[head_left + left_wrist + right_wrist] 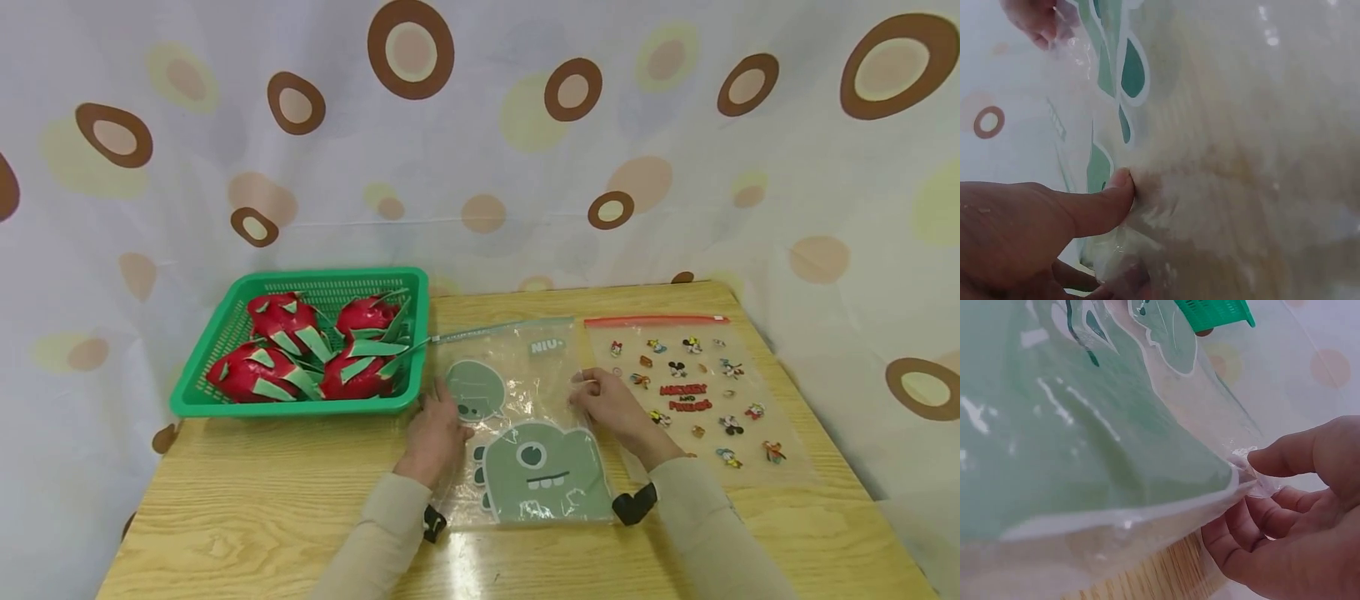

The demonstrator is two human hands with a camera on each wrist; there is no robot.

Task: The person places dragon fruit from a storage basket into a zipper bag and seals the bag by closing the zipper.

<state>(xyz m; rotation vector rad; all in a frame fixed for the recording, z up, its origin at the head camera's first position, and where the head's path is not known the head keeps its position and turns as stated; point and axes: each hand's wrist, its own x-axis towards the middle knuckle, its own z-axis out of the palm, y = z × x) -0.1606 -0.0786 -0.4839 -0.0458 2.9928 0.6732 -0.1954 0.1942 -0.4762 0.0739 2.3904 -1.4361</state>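
Note:
A clear zip bag [543, 471] printed with a green one-eyed monster lies between both hands, its green zip strip [517, 328] at the far end. My left hand [437, 435] pinches the bag's left edge; in the left wrist view the thumb [1107, 203] lies over the film and the fingers go beneath it. At the opposite edge, my right hand [617, 410] pinches a gathered bit of plastic. The right wrist view shows that thumb [1291, 453] on top, with curled fingers underneath and the bag's side lifted above the wood.
A green basket [300, 408] with several red dragon fruits [258, 372] stands at the left, one leaf reaching over its rim near the bag's zip. A second zip bag [720, 425] with a red strip and cartoon prints lies flat on the wooden table [247, 508] at right. A dotted curtain hangs behind.

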